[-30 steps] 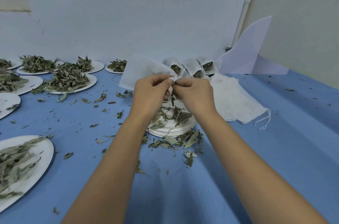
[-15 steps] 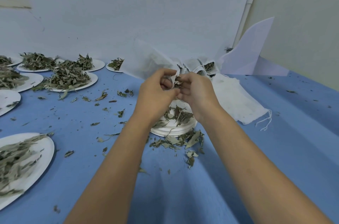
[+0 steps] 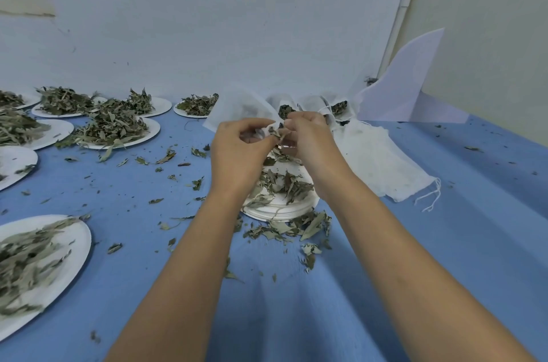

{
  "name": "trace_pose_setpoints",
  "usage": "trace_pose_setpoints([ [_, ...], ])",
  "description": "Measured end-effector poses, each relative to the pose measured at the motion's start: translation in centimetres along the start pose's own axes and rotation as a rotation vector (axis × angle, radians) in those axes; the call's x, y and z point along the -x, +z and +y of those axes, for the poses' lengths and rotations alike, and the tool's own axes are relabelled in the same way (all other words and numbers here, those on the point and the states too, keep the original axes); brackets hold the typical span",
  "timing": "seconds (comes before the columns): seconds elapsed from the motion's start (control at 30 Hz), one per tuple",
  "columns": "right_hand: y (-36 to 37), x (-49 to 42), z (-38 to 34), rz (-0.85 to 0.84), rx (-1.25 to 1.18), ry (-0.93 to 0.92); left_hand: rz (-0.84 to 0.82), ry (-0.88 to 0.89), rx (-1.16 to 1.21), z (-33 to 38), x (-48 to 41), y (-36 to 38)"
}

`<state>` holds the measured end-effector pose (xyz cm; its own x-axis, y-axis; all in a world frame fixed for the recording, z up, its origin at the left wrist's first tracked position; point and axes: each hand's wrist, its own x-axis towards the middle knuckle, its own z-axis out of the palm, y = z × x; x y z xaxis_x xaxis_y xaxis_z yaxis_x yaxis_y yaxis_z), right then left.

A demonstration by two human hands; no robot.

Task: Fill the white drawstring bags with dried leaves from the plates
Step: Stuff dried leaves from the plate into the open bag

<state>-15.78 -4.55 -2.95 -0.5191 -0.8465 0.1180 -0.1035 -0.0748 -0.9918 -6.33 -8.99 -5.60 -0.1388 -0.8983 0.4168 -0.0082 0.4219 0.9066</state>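
Note:
A white drawstring bag [image 3: 237, 109] is held up in the air above a stack of white plates [image 3: 278, 207] that carries dried leaves [image 3: 284, 183]. My left hand [image 3: 237, 151] pinches the bag's mouth at its right corner. My right hand [image 3: 308, 142] pinches the same mouth from the other side, with bits of leaf between the fingers. Behind my hands, filled bags [image 3: 338, 109] stand with leaves showing at their tops. A pile of flat white bags [image 3: 376, 160] lies to the right, strings trailing off its near corner.
Several white plates heaped with dried leaves [image 3: 112, 127] line the left and back of the blue tablecloth [image 3: 444, 243]; one plate [image 3: 44, 258] sits near left. Loose leaves [image 3: 290, 228] litter the cloth around the stack. A white card [image 3: 406, 86] leans on the wall at back right.
Both hands lifted the bag higher half a second ago and have since lowered slightly. The bag's mouth now shows leaf pieces between my fingers.

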Motion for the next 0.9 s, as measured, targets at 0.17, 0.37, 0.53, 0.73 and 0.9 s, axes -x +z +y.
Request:
trace_pose_setpoints([
  [0.17, -1.2, 0.1, -0.7, -0.028, -0.226, -0.019, 0.047, -0.207, 0.274, 0.2, -0.6, -0.7],
  [0.37, -1.6, 0.2, 0.4, 0.050, 0.311, -0.220, -0.040, -0.352, 0.469, 0.1, -0.8, -1.2],
  [0.53, -1.3, 0.3, 0.7, 0.093, 0.346, -0.285, -0.135, -0.336, 0.413, 0.2, -0.9, -1.4],
  [0.73, -1.1, 0.2, 0.8, 0.095, 0.405, -0.304, -0.056, -0.293, 0.331, 0.2, -0.8, -1.2],
  [0.9, -1.0, 0.2, 1.0, 0.111, 0.270, -0.246, -0.060, -0.323, 0.398, 0.2, -0.8, -1.3],
])
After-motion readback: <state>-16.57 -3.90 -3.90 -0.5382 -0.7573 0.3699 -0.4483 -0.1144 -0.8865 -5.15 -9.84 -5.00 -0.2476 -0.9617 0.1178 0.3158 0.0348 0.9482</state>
